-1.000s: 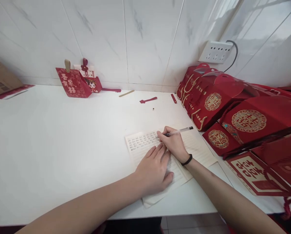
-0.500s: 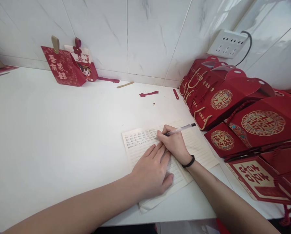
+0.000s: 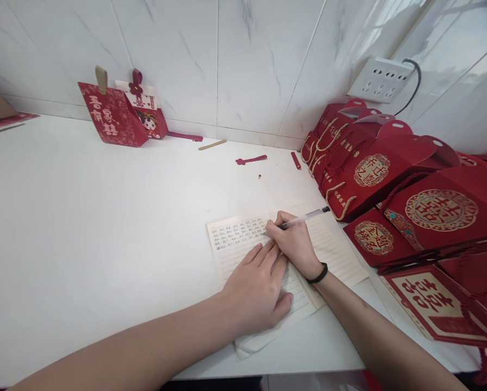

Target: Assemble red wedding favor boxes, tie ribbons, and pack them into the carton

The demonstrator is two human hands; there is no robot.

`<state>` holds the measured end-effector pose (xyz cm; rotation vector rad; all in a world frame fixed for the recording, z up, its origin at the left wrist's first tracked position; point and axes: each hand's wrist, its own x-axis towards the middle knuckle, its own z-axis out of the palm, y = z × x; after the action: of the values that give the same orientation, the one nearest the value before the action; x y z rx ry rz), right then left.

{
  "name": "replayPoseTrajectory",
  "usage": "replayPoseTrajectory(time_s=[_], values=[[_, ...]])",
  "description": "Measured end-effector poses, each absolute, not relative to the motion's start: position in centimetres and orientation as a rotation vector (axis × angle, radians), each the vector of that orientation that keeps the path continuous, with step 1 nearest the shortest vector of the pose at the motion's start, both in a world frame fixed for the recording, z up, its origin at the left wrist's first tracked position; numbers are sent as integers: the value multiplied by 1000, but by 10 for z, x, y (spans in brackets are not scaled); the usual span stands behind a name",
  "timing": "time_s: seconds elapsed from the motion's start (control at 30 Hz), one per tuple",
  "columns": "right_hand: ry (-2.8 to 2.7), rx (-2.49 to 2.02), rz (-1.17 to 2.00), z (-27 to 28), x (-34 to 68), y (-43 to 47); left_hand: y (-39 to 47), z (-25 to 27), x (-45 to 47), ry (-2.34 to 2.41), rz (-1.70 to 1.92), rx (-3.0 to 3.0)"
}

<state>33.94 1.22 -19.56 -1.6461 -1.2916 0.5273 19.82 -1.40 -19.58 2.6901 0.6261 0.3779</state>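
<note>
the white bench [image 3: 84, 244] fills most of your view, backed by a marbled tile wall [image 3: 227, 60] with a power strip [image 3: 380, 79] fixed near the right corner. along the right edge of the bench lies a heap of red gift bags [image 3: 390, 179] with gold emblems and cord handles, most tipped on their sides. at the back left stand 2 small red gift boxes [image 3: 119, 114], and between them and the bags a few red and tan strips [image 3: 250, 159] lie loose near the back edge.

near the front edge, right of the middle, lies the lined sheet [image 3: 243, 247], stacked on at least 1 more sheet and turned a little off square with the bench. your left hand [image 3: 255, 290] rests flat on its lower half, fingers stretched out and together, pinning the paper and gripping nothing. your right hand [image 3: 294, 244], with a dark band at the wrist, has its fingers closed round the pen [image 3: 304, 219].

as i judge it, the writing is at an early stage: about 5 short rows of small characters fill the top of the sheet, and the tip sits at the right end of the lowest rows. the many ruled lines below them show blank where your hands do not cover them.

the pen's long axis runs from lower left to upper right, tilted shallow over the paper; its tip points left and down onto the sheet, its dark cap end toward the gift bags.
</note>
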Motion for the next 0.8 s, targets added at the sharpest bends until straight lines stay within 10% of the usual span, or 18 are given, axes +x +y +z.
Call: replayPoseTrajectory(time_s=[0.53,0.8], values=[[-709,-1376,858,-189,351,18,-13,-193,197,638,383,2616],[-479,-1269,962,-192,368,21,97,-193,141,1212,953,2361]])
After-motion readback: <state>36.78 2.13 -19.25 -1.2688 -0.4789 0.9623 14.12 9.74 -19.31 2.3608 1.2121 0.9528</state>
